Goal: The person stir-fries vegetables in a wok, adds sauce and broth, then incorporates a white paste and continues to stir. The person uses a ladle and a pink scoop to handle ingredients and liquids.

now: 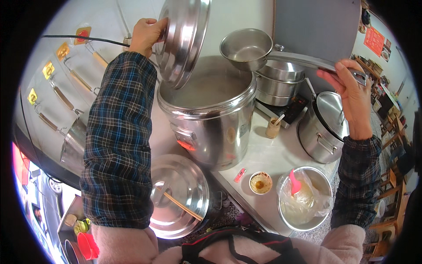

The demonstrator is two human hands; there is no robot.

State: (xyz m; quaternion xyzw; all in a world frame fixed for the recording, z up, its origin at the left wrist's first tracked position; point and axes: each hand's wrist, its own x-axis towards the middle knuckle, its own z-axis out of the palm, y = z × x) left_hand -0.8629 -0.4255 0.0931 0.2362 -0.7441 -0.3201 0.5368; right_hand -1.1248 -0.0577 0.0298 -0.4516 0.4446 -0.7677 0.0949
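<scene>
My left hand is raised at the upper left, closed on the edge region of a shiny steel lid. The lid is tipped almost upright over the left side of a big round steel pot, whose mouth is uncovered. Steam hazes what lies inside. At the right, my right hand grips the far end of a long-handled steel ladle. Its deep bowl hangs above the pot's far right rim and looks empty. Plaid sleeve covers wrap both forearms.
Strainers hang on the left wall. A second lidded pot with chopsticks on it stands below. Rightward are a stacked steamer, a jar, a lidded pot, a small cup and a bagged bowl.
</scene>
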